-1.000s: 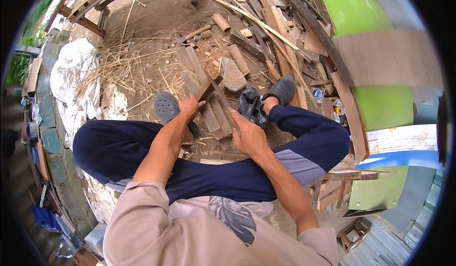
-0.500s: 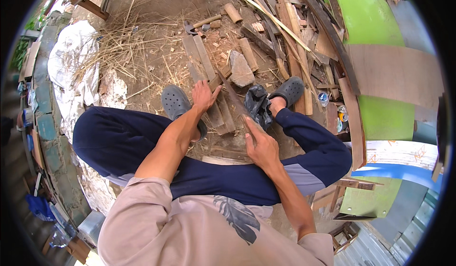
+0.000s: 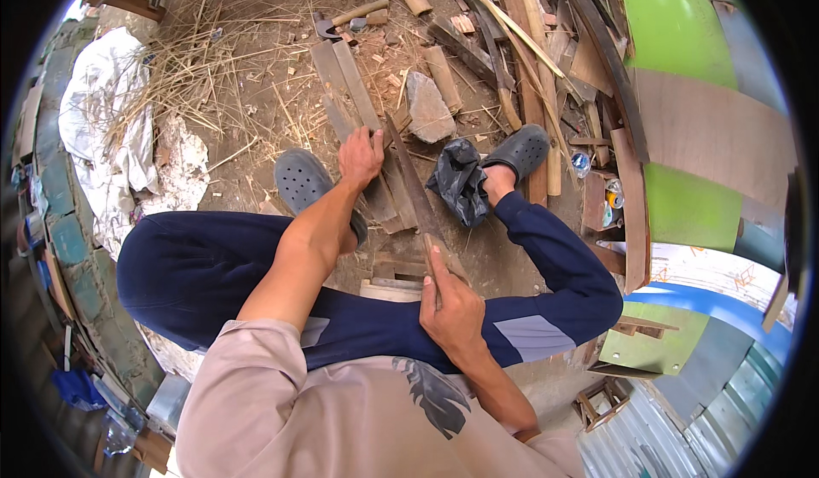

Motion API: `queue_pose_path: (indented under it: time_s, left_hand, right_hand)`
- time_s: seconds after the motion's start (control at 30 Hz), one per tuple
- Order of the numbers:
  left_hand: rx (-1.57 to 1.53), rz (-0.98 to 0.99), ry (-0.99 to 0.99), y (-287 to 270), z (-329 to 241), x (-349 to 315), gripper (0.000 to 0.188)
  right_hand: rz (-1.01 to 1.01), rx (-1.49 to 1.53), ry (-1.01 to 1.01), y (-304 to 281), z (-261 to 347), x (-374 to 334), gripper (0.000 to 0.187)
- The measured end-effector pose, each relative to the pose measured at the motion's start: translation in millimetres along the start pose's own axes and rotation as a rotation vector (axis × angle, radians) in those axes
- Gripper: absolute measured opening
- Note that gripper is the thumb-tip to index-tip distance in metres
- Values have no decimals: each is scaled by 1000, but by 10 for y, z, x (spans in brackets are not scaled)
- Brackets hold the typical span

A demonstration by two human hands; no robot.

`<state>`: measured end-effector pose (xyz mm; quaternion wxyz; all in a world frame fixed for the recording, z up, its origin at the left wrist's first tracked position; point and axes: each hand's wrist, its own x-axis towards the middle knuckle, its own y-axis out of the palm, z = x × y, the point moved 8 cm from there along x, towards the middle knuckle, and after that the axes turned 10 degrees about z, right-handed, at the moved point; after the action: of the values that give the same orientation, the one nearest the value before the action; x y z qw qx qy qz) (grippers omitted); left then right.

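My right hand (image 3: 452, 312) is closed around the wooden handle of a handsaw (image 3: 415, 186), its index finger stretched along the grip. The brown, narrowing blade points away from me, its tip just right of my left hand (image 3: 361, 157). That hand grips a weathered wooden board (image 3: 363, 86) lying lengthwise on the ground, fingers curled over its right edge. A second greyish board (image 3: 327, 67) lies along its left side. Both pass between my grey clogs, the left clog (image 3: 304, 179) close beside them. Whether the blade touches the wood I cannot tell.
A grey stone (image 3: 428, 108) and a black plastic bag (image 3: 461, 179) lie right of the saw. Beyond the boards rests a wooden-handled tool (image 3: 326, 26) with a dark metal head. Scrap timber (image 3: 533, 77) is piled at right, dry straw (image 3: 205, 69) and white cloth (image 3: 102, 128) at left.
My right hand has drawn the handsaw back toward me. The fingers of my left hand, spread before, are now curled over the board. The view has shifted slightly.
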<state>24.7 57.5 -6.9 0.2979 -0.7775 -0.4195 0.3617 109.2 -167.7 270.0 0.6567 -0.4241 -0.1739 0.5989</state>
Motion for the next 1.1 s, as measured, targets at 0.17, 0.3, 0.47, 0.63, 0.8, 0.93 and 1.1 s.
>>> queue_pose_path:
  time_s: [0.17,0.3,0.47,0.63,0.8,0.93,1.1]
  left_hand:
    - [-37,-10,-8,-42,-2,-13,43]
    - [-48,0,-40,-54,-11,-12,44]
    - [-50,27,-49,-40,5,12,46]
    - [-27,55,-84,-19,17,43,49]
    - [-23,124,-83,-29,-8,83,51]
    - [-80,77,-85,-70,17,94,51]
    - [-108,78,-93,-94,29,45,50]
  right_hand:
    - [13,-22,-8,-49,41,-23,53]
    - [6,-28,-26,-23,41,3,52]
    - [9,-59,13,10,114,13,54]
    - [125,138,-70,-66,264,48,68]
    - [322,8,-65,116,134,129,72]
    - [196,-42,-93,374,160,252,77]
    - [313,-12,33,365,112,391,88]
